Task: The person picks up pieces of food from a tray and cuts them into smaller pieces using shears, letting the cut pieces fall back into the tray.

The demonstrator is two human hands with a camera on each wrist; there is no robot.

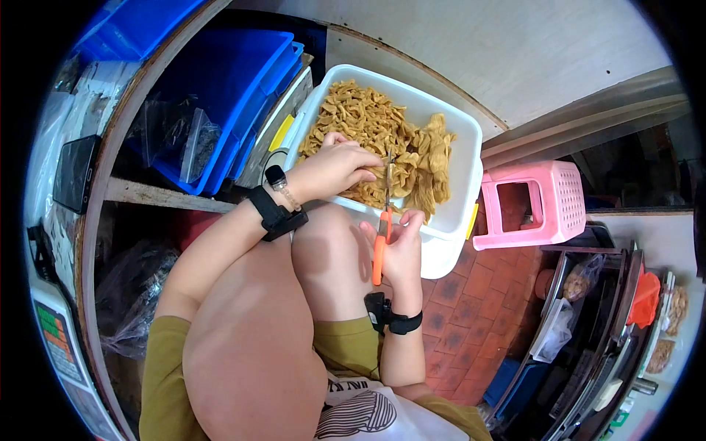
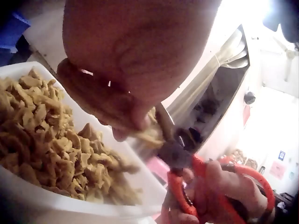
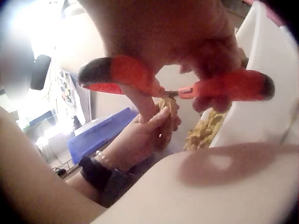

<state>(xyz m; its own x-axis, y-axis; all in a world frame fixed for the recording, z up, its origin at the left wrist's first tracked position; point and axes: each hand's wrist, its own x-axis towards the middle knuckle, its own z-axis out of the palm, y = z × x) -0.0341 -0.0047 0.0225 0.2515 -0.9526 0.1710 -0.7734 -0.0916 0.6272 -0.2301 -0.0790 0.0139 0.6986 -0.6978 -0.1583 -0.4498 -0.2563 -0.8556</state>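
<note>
A white plastic tub (image 1: 474, 140) holds a heap of short yellow-brown food pieces (image 1: 353, 103) on one side and longer, twisted bundles (image 1: 439, 151) of the same stuff on the other. Over the tub, my left hand (image 1: 331, 170) pinches a yellow-brown strip (image 3: 167, 103) between thumb and fingers. My right hand (image 1: 404, 253) grips orange-handled scissors (image 1: 381, 250), fingers through the loops. Their blades point away from me, right at the strip by the left fingertips. In the left wrist view the left hand hides part of the strip.
A pink plastic stool (image 1: 566, 198) stands right of the tub on red floor tiles (image 1: 471, 309). Blue bins (image 1: 246, 81) with bagged goods sit on a shelf at left. Both bare knees are close below the tub. Racks with bags (image 1: 581, 279) stand at lower right.
</note>
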